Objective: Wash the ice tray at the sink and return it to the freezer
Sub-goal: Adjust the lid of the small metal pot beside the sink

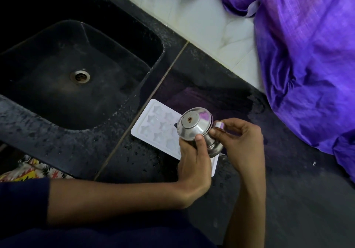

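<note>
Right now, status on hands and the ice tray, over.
Left hand grips steel container; right hand pinches its rim. Ice tray flat on counter beside sink, untouched. Container held above tray.

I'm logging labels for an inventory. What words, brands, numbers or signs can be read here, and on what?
None can be read. The ice tray, steel vessel, the small piece in the right hand, the sink and the purple cloth show no lettering.

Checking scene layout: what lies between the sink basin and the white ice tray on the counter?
Head view: only bare, wet black stone counter, crossed by a thin pale seam line, separates the black sink basin from the white star-mould ice tray.
</note>
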Action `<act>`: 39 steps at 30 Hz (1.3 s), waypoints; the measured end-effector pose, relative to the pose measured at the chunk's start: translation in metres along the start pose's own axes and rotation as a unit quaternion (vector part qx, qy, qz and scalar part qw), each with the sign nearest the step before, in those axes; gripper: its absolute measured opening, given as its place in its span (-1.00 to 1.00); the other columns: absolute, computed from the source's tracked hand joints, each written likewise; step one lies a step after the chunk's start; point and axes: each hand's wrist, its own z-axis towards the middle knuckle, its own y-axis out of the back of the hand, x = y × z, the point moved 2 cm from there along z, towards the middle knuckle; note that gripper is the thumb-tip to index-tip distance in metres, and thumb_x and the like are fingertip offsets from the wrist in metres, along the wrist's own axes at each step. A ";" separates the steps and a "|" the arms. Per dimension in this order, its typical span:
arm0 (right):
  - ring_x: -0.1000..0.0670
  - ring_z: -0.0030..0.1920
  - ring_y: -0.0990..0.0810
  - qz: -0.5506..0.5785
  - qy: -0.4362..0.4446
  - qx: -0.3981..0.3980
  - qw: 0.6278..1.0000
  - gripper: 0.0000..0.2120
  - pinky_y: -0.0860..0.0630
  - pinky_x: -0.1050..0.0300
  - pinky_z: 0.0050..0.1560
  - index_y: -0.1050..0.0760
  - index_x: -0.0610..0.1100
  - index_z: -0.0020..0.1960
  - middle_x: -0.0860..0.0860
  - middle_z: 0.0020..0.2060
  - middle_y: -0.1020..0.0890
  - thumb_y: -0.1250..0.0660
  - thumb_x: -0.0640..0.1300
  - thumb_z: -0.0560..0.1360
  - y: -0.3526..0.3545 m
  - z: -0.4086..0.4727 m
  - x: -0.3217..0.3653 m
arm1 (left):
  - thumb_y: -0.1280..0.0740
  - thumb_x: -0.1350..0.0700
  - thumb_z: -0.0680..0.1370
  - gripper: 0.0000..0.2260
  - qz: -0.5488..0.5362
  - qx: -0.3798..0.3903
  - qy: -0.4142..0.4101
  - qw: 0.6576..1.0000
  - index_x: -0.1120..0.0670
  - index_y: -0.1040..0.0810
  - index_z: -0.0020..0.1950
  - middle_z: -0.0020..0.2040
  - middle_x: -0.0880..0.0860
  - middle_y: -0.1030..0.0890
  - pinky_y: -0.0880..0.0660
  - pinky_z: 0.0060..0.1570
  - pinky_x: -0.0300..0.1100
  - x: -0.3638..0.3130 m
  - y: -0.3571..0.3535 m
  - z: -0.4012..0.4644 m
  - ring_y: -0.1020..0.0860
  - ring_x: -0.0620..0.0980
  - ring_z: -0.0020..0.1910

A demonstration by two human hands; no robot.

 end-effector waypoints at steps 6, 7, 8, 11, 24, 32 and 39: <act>0.11 -0.17 -0.67 -0.011 -0.003 -0.008 1.000 -0.86 -0.62 0.03 -0.04 -0.63 -0.04 -0.17 0.06 -0.28 -0.68 -0.54 -0.18 0.30 0.001 -0.004 0.000 | 0.07 -0.19 0.60 -0.51 0.018 0.009 0.021 1.000 -0.02 -0.10 0.49 0.41 -0.03 -0.38 -0.29 0.31 -0.11 0.000 0.001 -0.004 -0.40 -0.02 0.34; 0.11 -0.17 -0.67 -0.013 -0.004 -0.009 1.000 -0.86 -0.62 0.03 -0.04 -0.63 -0.04 -0.17 0.06 -0.28 -0.68 -0.53 -0.18 0.31 0.002 -0.005 0.000 | 0.07 -0.19 0.60 -0.51 0.020 0.011 0.023 0.999 -0.02 -0.10 0.49 0.41 -0.04 -0.38 -0.29 0.31 -0.11 0.000 0.001 -0.004 -0.40 -0.02 0.34; 0.11 -0.18 -0.67 -0.014 -0.004 -0.010 1.000 -0.86 -0.62 0.03 -0.04 -0.63 -0.03 -0.16 0.06 -0.28 -0.68 -0.53 -0.17 0.31 0.002 -0.005 0.000 | 0.07 -0.19 0.60 -0.51 0.021 0.012 0.025 0.999 -0.02 -0.10 0.48 0.41 -0.04 -0.38 -0.29 0.30 -0.12 0.000 0.001 -0.005 -0.39 -0.02 0.34; 0.10 -0.18 -0.67 -0.018 -0.006 -0.012 1.000 -0.86 -0.62 0.02 -0.05 -0.64 -0.02 -0.16 0.06 -0.28 -0.68 -0.53 -0.17 0.31 0.003 -0.006 0.000 | 0.07 -0.19 0.60 -0.51 0.022 0.014 0.028 0.999 -0.02 -0.12 0.47 0.41 -0.03 -0.39 -0.30 0.30 -0.10 0.000 0.001 -0.005 -0.40 -0.01 0.33; 0.22 -0.27 -0.64 0.025 0.006 -0.033 0.999 -0.84 -0.54 0.36 -0.16 -0.61 0.00 -0.23 0.12 -0.35 -0.68 -0.52 -0.22 0.32 0.007 -0.010 0.001 | 0.00 -0.15 0.61 -0.52 0.027 0.009 -0.014 0.999 -0.04 -0.11 0.50 0.40 -0.06 -0.40 -0.27 0.18 -0.25 -0.006 0.001 -0.006 -0.41 -0.06 0.32; 0.17 -0.26 -0.66 0.092 0.007 -0.062 0.994 -0.87 -0.55 0.33 -0.19 -0.63 -0.08 -0.18 0.07 -0.30 -0.69 -0.51 -0.26 0.33 0.010 -0.022 -0.002 | -0.03 -0.21 0.56 -0.48 0.024 0.007 -0.077 0.997 -0.06 -0.14 0.49 0.39 -0.10 -0.40 -0.29 0.26 -0.25 -0.008 0.003 -0.012 -0.40 -0.13 0.33; 0.21 -0.25 -0.65 0.080 0.023 -0.041 0.996 -0.83 -0.54 0.37 -0.18 -0.62 -0.04 -0.20 0.11 -0.31 -0.69 -0.50 -0.29 0.33 0.007 -0.030 0.001 | -0.05 -0.10 0.62 -0.53 0.017 -0.005 -0.059 0.998 -0.05 -0.10 0.51 0.42 -0.10 -0.37 -0.24 0.21 -0.33 -0.005 0.010 -0.023 -0.37 -0.13 0.34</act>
